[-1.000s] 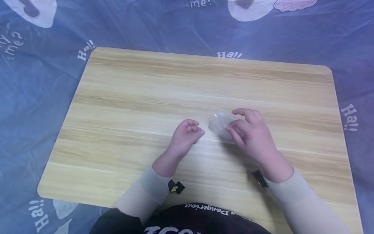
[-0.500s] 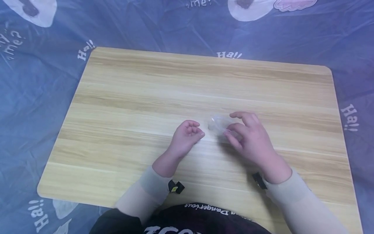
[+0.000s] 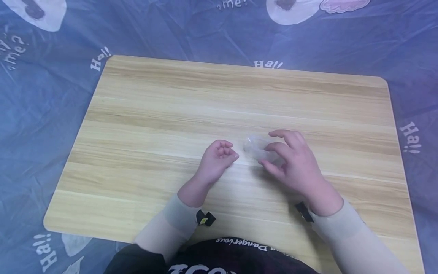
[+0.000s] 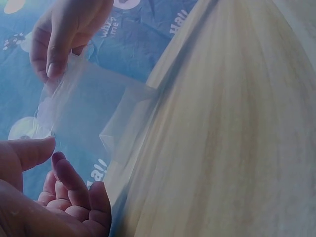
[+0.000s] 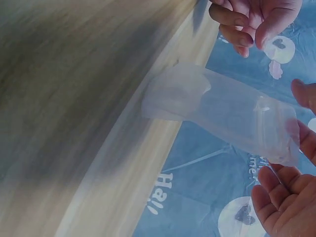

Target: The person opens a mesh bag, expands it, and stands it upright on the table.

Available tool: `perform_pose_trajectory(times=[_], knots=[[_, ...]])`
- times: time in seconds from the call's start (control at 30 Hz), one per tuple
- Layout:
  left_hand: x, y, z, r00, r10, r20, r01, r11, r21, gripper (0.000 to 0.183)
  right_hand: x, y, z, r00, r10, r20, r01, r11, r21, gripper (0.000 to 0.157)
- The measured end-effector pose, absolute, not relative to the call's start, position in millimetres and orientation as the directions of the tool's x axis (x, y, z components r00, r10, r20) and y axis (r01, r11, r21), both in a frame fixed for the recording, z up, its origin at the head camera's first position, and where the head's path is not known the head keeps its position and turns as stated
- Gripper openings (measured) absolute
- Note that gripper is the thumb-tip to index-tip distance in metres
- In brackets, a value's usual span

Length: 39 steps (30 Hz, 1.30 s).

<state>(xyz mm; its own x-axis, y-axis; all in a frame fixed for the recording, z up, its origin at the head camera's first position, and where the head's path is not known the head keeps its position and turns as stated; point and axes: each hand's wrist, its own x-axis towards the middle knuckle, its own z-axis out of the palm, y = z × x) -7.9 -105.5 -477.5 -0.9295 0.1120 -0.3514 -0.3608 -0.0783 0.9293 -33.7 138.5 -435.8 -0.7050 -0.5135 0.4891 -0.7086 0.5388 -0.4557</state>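
A clear plastic zip bag (image 3: 253, 146) hangs from my right hand (image 3: 297, 163), low over the middle of the table. In the right wrist view the bag (image 5: 227, 106) shows a ridged band near its mouth, where my right fingers grip it; its far end overlaps the tabletop's edge. From the left wrist view, the right hand (image 4: 64, 37) holds the bag (image 4: 94, 111) by one edge. My left hand (image 3: 215, 160) is just left of the bag with loosely curled fingers. Nothing sits between its thumb and index finger, which are close together.
The pale wood tabletop (image 3: 171, 99) has rounded corners and lies on a blue printed cloth (image 3: 191, 30). My black shirt (image 3: 239, 258) reaches the table's front edge. Small black pieces (image 3: 205, 218) are at the sleeve cuffs.
The bag sank slightly and turned, looking smaller in the head view. My right thumb shifted left and toward me, widening the gap to the fingers. The left hand stayed almost still.
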Motion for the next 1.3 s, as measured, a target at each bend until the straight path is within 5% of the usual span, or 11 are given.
perform_pose_trajectory(times=[0.37, 0.6, 0.77, 1.07, 1.3], knots=[[-9.6, -106.7, -476.1, -0.928, 0.109, -0.357, -0.367, -0.084, 0.926, 0.034, -39.4, 139.9, -428.0, -0.714, -0.486, 0.504, -0.698, 0.549, -0.46, 0.04], [-9.7, -107.3, -476.8, -0.931, 0.112, -0.347, -0.357, -0.085, 0.93, 0.034, -43.4, 142.1, -432.0, -0.757, -0.484, 0.439, -0.653, 0.578, -0.49, 0.022], [-8.9, -107.3, -476.3, -0.931, 0.111, -0.348, -0.358, -0.087, 0.93, 0.034, -42.1, 140.0, -433.7, -0.764, -0.493, 0.416, -0.645, 0.588, -0.488, 0.025], [-7.7, -108.6, -476.4, -0.932, 0.105, -0.348, -0.358, -0.099, 0.929, 0.033, -39.8, 132.9, -429.5, -0.616, -0.581, 0.532, -0.782, 0.535, -0.321, 0.021], [-7.7, -108.1, -478.5, -0.934, 0.112, -0.338, -0.347, -0.068, 0.936, 0.033, -37.5, 131.8, -435.9, -0.568, -0.607, 0.555, -0.818, 0.491, -0.3, 0.035]])
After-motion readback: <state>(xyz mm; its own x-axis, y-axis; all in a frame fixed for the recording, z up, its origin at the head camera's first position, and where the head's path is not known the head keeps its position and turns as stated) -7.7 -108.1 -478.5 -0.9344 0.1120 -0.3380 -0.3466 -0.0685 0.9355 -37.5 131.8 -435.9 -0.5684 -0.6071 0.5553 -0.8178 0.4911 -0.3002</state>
